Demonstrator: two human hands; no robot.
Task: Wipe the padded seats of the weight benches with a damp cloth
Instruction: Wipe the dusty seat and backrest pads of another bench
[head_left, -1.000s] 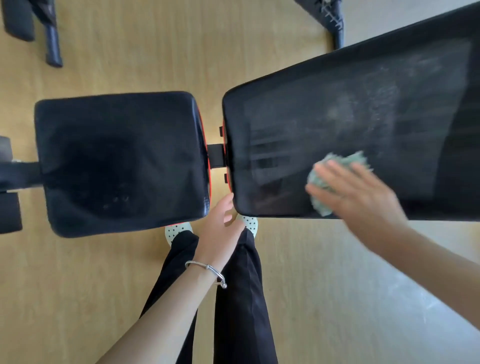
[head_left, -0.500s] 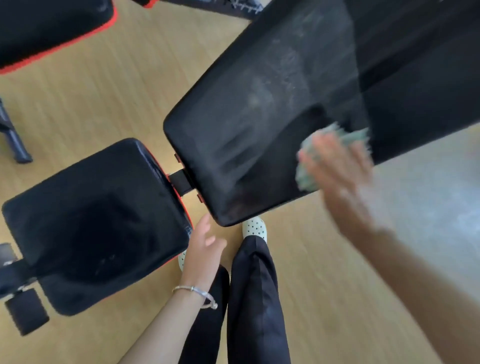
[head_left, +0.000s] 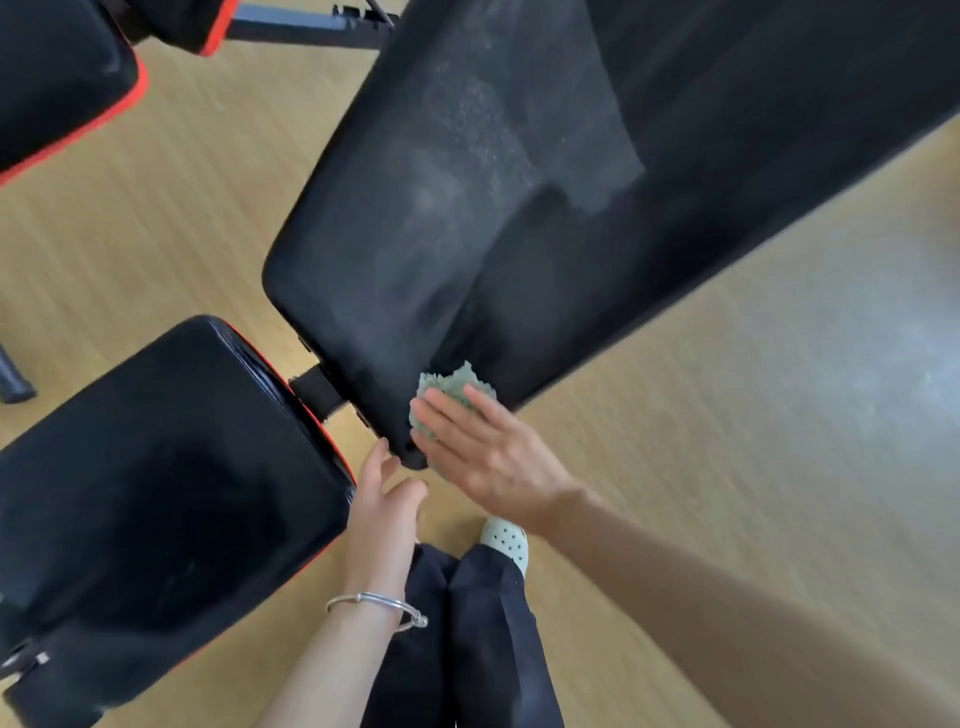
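Observation:
A long black back pad (head_left: 545, 182) of a weight bench runs from the middle to the upper right, dusty grey on its left part and darker where wiped. My right hand (head_left: 488, 452) presses a crumpled pale green cloth (head_left: 452, 389) flat against the pad's near corner. My left hand (head_left: 384, 514), with a silver bangle on the wrist, hangs open just below that corner, its fingertips close to the pad's edge. The square black seat pad (head_left: 156, 493) with red trim lies at the lower left, joined to the back pad by a black bracket (head_left: 317, 389).
A second bench pad (head_left: 57, 78) with red trim fills the top left corner, with a dark metal frame bar (head_left: 306, 28) beside it. My dark trousers (head_left: 467, 639) and a white perforated shoe (head_left: 504, 540) stand on the wooden floor (head_left: 727, 415) below the bench.
My right hand has swept the cloth down the back pad from its far edge to the near corner. The view has swung, so the bench looks more tilted. My left hand stays near the corner.

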